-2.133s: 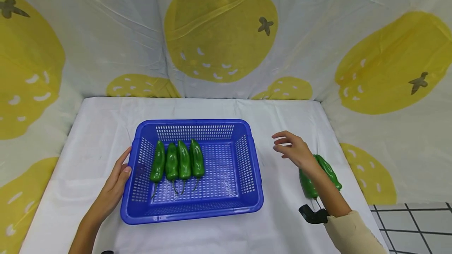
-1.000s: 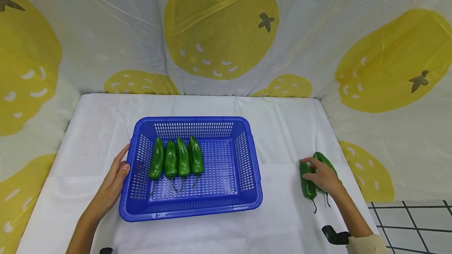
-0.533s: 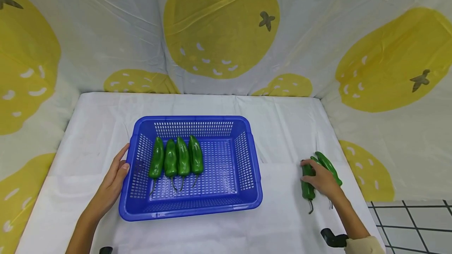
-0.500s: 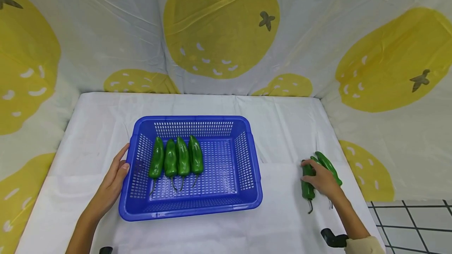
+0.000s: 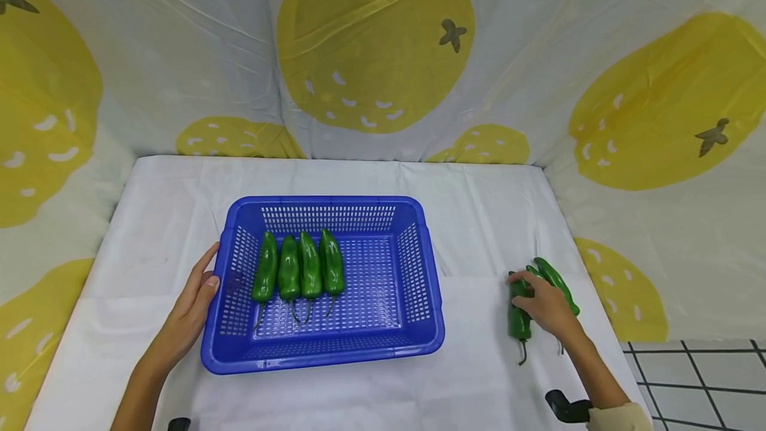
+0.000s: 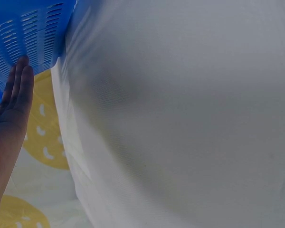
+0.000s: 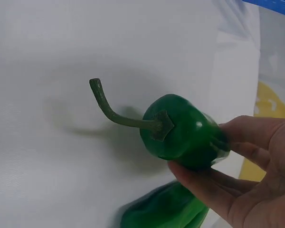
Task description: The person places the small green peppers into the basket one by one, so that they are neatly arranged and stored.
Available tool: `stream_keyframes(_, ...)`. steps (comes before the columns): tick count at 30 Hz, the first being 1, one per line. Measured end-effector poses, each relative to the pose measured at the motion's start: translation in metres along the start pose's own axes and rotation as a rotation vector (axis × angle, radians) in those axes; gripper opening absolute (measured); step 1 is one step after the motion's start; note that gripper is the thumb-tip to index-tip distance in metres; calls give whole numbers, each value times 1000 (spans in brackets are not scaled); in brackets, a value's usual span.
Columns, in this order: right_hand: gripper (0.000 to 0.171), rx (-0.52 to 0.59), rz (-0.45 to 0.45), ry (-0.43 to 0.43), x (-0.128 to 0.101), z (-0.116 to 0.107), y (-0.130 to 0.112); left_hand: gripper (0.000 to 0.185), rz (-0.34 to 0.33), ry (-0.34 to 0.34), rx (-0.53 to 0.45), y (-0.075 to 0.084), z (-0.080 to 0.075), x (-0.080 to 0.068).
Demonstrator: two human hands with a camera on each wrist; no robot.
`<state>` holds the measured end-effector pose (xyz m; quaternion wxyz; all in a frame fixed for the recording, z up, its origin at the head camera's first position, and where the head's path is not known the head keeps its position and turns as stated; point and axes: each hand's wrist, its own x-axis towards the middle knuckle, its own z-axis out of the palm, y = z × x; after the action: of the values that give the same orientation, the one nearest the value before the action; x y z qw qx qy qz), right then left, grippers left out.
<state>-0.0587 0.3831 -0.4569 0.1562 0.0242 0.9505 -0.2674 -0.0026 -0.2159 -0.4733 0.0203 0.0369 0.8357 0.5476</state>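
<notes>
The right hand (image 5: 547, 303) reaches out over the right part of the counter (image 5: 479, 218), forearm running back toward the person and a beige sleeve (image 5: 616, 418) at the wrist, with a black strap piece (image 5: 565, 410) just before it; the left hand (image 5: 194, 301) lies stretched forward with straight fingers, its edge laid flat against the outer left wall of the blue basket (image 5: 419, 271); the left wrist view shows those fingers (image 6: 19, 90) together and touching the perforated blue wall (image 6: 33, 33).

No writing or label can be read on anything in view; the backdrop (image 5: 371, 45) carries only large yellow fruit shapes.

The right grip is closed round a green pepper (image 5: 518, 314); thumb on one side and curled fingers on the other pinch its body, as the right wrist view shows, where the held pepper (image 7: 183, 133) points its stem end and curved stem (image 7: 109, 107) away from the palm and casts a shadow on the white cloth; whether it rests on the cloth or is just off it cannot be told; a second pepper (image 5: 556, 275) lies just beside the grip, on its far side from the basket, partly under the hand, seen also below the fingers (image 7: 166, 209). The left grip holds nothing; it merely presses open against the basket. Well apart from the right grip, inside the basket near the left grip, four peppers (image 5: 299, 270) lie side by side, stems toward the person.
</notes>
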Motion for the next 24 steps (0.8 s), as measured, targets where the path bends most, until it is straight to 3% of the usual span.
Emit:
stream_keyframes(10, 36, 9, -80, 9, 1, -18, -26, 57, 7, -3, -4, -1, 0, 1)
stream_keyframes(24, 36, 145, -100, -48, 2, -29, -79, 57, -9, -14, 22, 0, 0, 1)
